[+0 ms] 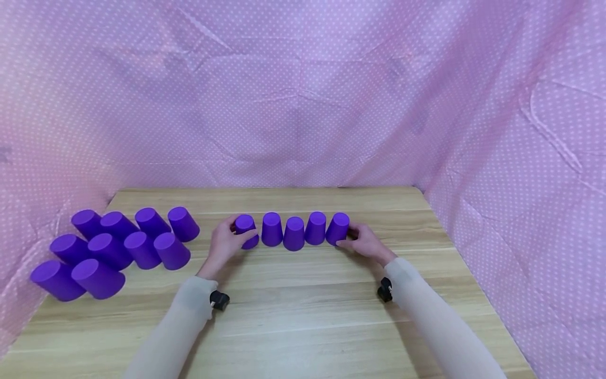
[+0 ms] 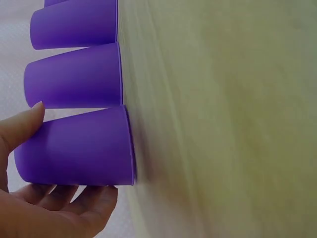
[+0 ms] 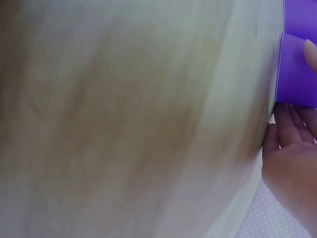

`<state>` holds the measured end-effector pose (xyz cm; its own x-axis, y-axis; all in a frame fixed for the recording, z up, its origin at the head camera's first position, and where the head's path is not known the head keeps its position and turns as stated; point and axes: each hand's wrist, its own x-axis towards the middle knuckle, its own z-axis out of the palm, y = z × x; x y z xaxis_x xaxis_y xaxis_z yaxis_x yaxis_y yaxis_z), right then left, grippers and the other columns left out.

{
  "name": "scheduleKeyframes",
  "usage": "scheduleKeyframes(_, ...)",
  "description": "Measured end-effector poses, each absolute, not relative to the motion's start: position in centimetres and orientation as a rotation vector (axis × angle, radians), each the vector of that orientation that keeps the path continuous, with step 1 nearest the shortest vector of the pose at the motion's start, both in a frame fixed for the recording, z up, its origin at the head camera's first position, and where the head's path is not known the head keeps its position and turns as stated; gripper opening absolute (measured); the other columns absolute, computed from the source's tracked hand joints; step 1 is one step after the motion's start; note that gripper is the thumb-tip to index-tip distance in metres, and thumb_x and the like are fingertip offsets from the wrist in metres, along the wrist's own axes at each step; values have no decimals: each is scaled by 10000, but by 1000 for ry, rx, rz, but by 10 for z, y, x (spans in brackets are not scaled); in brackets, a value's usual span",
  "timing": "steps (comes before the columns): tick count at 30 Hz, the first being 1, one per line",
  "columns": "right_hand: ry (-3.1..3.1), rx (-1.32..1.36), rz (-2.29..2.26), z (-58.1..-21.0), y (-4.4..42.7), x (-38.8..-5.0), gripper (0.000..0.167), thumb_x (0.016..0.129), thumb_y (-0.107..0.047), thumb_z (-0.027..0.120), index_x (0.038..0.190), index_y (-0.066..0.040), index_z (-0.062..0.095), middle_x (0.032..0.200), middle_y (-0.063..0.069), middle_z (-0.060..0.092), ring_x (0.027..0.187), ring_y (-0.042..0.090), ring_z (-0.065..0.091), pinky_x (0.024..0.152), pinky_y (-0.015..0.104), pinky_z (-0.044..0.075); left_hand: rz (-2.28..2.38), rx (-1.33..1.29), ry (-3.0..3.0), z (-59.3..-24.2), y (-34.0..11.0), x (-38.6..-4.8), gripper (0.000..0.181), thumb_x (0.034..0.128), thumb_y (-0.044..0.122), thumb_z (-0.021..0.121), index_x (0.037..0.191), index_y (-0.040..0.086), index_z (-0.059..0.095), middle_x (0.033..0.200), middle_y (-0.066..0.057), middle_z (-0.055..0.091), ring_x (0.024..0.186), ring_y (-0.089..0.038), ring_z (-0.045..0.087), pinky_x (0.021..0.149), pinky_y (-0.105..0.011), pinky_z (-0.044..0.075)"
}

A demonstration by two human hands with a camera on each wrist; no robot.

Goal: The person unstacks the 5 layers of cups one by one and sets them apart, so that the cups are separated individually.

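Note:
Several purple cups stand upside down in a row at the middle of the table. My left hand (image 1: pixel 225 243) grips the leftmost cup (image 1: pixel 244 223), its thumb across the near side and the other fingers round the outer side. In the left wrist view that cup (image 2: pixel 79 148) has its rim down on the wood. At the row's other end, my right hand (image 1: pixel 366 243) holds the rightmost cup (image 1: pixel 338 226) between thumb and fingers. Between the two held cups are a middle cup (image 1: pixel 294 234) set slightly nearer me and a cup (image 1: pixel 272 229) on its left.
On the left of the wooden table (image 1: pixel 303 326) stands a group of several more upside-down purple cups (image 1: pixel 111 252), in rows. Pink dotted cloth (image 1: pixel 298 105) hangs behind the table and along both sides. A small black device (image 1: pixel 220 300) is strapped at each wrist.

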<state>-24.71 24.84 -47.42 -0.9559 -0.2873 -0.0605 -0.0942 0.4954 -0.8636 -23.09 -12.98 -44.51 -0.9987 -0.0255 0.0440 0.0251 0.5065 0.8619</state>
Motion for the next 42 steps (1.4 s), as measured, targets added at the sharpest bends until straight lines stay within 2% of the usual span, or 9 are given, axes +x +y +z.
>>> scheduleKeyframes(7,2541,-340,-1447,-472,251,-245,509,833,-119,749,1279,17,546,1242,174,589,1182,314,520,1042,434,360,-1521,36,-2695,-433,-148,-203,543,826,382,749,1233,65,578,1118,-142,625,1001,-287,591,869,-428,491)
scheduleKeyframes(15,2540,-302,-1433,-467,251,-246,523,831,-135,754,1292,-3,544,1260,165,581,1194,304,512,1049,428,349,-1371,50,-2712,-426,-172,-178,657,777,502,752,1248,72,593,1077,-134,637,942,-270,584,818,-411,485)
scheduleKeyframes(21,2538,-345,-1429,-468,249,-246,525,836,-129,748,1290,26,536,1247,184,585,1183,325,519,1039,446,362,-1312,78,-2732,-422,-194,-160,766,760,527,752,1300,22,549,1143,-184,614,982,-310,575,844,-449,486)
scheduleKeyframes(25,2530,-331,-1449,-473,250,-247,509,835,-124,750,1283,9,549,1241,159,595,1180,295,526,1040,416,365,-1299,106,-2727,-420,-205,-150,753,767,532,741,1289,24,551,1176,-188,602,1025,-328,575,871,-472,487)
scheduleKeyframes(27,2522,-313,-1464,-474,251,-248,516,827,-131,759,1282,-1,553,1238,149,598,1176,284,530,1040,407,364,-1277,120,-2725,-420,-211,-145,711,772,526,741,1266,44,569,1159,-168,610,1011,-312,578,846,-421,499)
scheduleKeyframes(30,2515,-323,-1471,-474,250,-248,535,826,-136,758,1291,14,540,1246,166,590,1183,300,523,1045,424,355,-1263,146,-2725,-419,-219,-138,677,774,519,742,1242,57,584,1143,-150,612,1001,-294,581,794,-249,489)
scheduleKeyframes(33,2521,-323,-1466,-474,250,-249,548,825,-141,759,1297,22,533,1254,174,583,1189,307,517,1049,427,349,-1252,188,-2725,-419,-229,-132,630,765,508,756,1197,74,608,1119,-131,618,960,-231,587,716,-126,451)
scheduleKeyframes(39,2512,-351,-1481,-474,249,-249,550,832,-132,752,1299,45,522,1254,205,574,1191,339,510,1053,452,340,-1198,295,-2696,-413,-246,-121,582,758,469,783,1162,79,631,1058,-124,643,792,-13,557,632,-113,446)
scheduleKeyframes(42,2517,-361,-1469,-474,249,-248,542,834,-128,748,1298,40,524,1252,201,577,1189,335,512,1050,449,344,-1156,332,-2677,-411,-253,-116,573,757,469,784,1158,86,642,1045,-121,649,761,10,541,612,-117,435)
